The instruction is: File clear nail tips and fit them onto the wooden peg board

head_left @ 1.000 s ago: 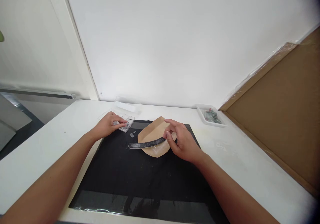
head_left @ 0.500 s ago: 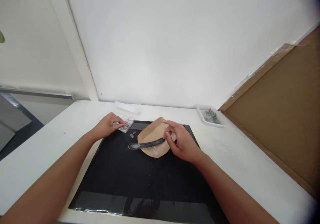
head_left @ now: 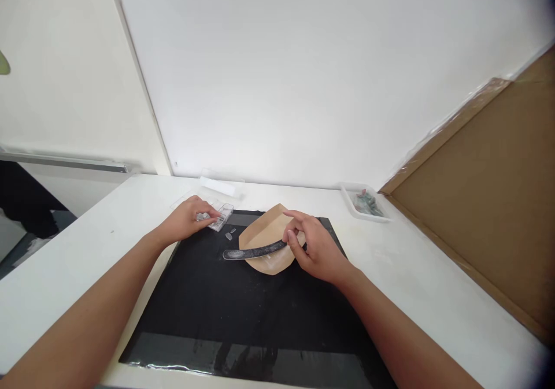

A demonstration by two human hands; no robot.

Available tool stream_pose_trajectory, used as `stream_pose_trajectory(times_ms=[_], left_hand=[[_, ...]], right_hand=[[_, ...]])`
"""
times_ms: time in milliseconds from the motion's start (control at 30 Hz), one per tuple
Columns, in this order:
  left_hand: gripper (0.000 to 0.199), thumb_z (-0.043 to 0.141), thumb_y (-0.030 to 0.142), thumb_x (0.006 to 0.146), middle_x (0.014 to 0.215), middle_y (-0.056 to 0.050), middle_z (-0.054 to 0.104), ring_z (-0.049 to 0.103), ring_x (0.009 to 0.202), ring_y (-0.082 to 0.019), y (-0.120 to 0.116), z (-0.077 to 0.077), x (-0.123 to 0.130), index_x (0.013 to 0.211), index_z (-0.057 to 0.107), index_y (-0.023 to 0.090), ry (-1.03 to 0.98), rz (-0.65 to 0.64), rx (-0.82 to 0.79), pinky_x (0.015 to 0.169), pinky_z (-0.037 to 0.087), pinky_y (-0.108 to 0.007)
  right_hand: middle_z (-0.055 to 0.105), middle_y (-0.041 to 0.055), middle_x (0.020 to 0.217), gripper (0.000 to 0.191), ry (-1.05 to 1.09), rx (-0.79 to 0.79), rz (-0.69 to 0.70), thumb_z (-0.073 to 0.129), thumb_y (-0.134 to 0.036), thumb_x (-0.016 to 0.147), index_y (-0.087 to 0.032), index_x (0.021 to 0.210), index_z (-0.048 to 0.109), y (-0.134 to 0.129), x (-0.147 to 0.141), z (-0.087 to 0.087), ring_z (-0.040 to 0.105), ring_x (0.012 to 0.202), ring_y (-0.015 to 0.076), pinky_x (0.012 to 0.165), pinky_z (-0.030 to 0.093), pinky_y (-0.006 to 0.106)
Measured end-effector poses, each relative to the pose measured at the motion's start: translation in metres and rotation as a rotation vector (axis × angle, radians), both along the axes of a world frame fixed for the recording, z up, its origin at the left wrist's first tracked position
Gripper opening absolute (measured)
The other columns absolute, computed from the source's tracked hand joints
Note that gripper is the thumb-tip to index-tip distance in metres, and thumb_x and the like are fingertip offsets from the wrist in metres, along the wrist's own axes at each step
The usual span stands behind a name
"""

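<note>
My right hand (head_left: 314, 249) pinches the end of a curved black nail file (head_left: 255, 251), dusted with white. The file lies across a tan paper piece (head_left: 264, 231) with whitish dust on it. At the clear compartment box (head_left: 225, 211), my left hand (head_left: 191, 218) has thumb and fingertips closed together over the near side. Whatever they hold, if anything, is too small to make out. Two small clear nail tips (head_left: 228, 236) lie on the black mat (head_left: 243, 302) between the box and the paper.
A white tray (head_left: 381, 218) with greenish bagged pieces stands at the back right. Behind the box lies a clear lid with a white strip (head_left: 217, 186). A brown cardboard panel (head_left: 485, 192) borders the right, and a white wall rises behind the table.
Both hands and the nail file stay nearly still. A person's dark clothing has come into view at the far left, beyond the table.
</note>
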State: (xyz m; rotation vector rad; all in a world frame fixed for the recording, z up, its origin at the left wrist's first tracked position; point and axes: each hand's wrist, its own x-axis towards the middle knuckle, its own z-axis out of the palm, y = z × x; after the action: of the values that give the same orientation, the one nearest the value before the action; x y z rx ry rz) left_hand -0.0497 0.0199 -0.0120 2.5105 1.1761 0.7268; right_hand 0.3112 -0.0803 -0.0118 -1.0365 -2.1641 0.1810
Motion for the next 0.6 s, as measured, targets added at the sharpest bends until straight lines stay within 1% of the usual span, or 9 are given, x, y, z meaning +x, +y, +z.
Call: stream_pose_trajectory(times_ms=[167, 233, 300, 367, 467, 600], left_hand=[[0.032, 0.058, 0.050, 0.101, 0.103, -0.005, 0.079, 0.064, 0.101, -0.026, 0.002, -0.001, -0.001, 0.106, 0.080, 0.028, 0.045, -0.019, 0.055, 0.089, 0.051, -0.038], [0.030, 0.054, 0.040, 0.102, 0.106, -0.006, 0.078, 0.061, 0.105, -0.027, 0.001, -0.001, -0.001, 0.112, 0.079, 0.027, 0.075, -0.034, 0.060, 0.091, 0.051, -0.040], [0.032, 0.052, 0.026, 0.099, 0.114, -0.008, 0.074, 0.058, 0.110, -0.028, -0.002, 0.001, 0.000, 0.119, 0.076, 0.025, 0.124, -0.070, 0.069, 0.097, 0.050, -0.042], [0.038, 0.053, 0.017, 0.091, 0.124, -0.009, 0.068, 0.053, 0.116, -0.029, -0.006, 0.003, 0.001, 0.121, 0.076, 0.024, 0.202, -0.104, 0.085, 0.104, 0.048, -0.045], [0.041, 0.058, 0.016, 0.083, 0.131, -0.011, 0.059, 0.048, 0.122, -0.032, -0.012, 0.005, 0.003, 0.118, 0.077, 0.025, 0.319, -0.105, 0.111, 0.109, 0.045, -0.050], [0.036, 0.060, 0.021, 0.085, 0.129, -0.011, 0.057, 0.048, 0.121, -0.034, -0.015, 0.006, 0.004, 0.115, 0.079, 0.026, 0.367, -0.100, 0.158, 0.108, 0.044, -0.053]], right_hand=[[0.071, 0.0029, 0.092, 0.045, 0.008, -0.003, 0.003, 0.046, -0.022, 0.107, -0.026, 0.151, 0.036, 0.000, -0.001, 0.002, 0.069, 0.085, 0.0239, 0.099, 0.050, 0.054], [0.071, 0.0021, 0.092, 0.046, 0.011, -0.002, 0.006, 0.047, -0.021, 0.107, -0.026, 0.151, 0.035, 0.000, -0.001, 0.002, 0.069, 0.085, 0.0230, 0.099, 0.050, 0.053], [0.071, 0.0019, 0.092, 0.047, 0.012, -0.001, 0.008, 0.048, -0.021, 0.107, -0.026, 0.152, 0.035, 0.000, -0.001, 0.002, 0.069, 0.085, 0.0226, 0.100, 0.050, 0.052], [0.071, 0.0024, 0.093, 0.047, 0.008, -0.002, 0.004, 0.047, -0.021, 0.107, -0.026, 0.152, 0.036, -0.001, -0.001, 0.002, 0.070, 0.086, 0.0231, 0.101, 0.051, 0.053], [0.072, 0.0031, 0.092, 0.046, 0.003, -0.006, -0.005, 0.047, -0.022, 0.107, -0.025, 0.151, 0.036, -0.001, -0.001, 0.002, 0.070, 0.086, 0.0239, 0.101, 0.051, 0.054], [0.071, 0.0028, 0.092, 0.046, 0.007, -0.001, -0.002, 0.047, -0.022, 0.107, -0.025, 0.151, 0.036, 0.000, -0.002, 0.002, 0.070, 0.085, 0.0241, 0.100, 0.051, 0.054]])
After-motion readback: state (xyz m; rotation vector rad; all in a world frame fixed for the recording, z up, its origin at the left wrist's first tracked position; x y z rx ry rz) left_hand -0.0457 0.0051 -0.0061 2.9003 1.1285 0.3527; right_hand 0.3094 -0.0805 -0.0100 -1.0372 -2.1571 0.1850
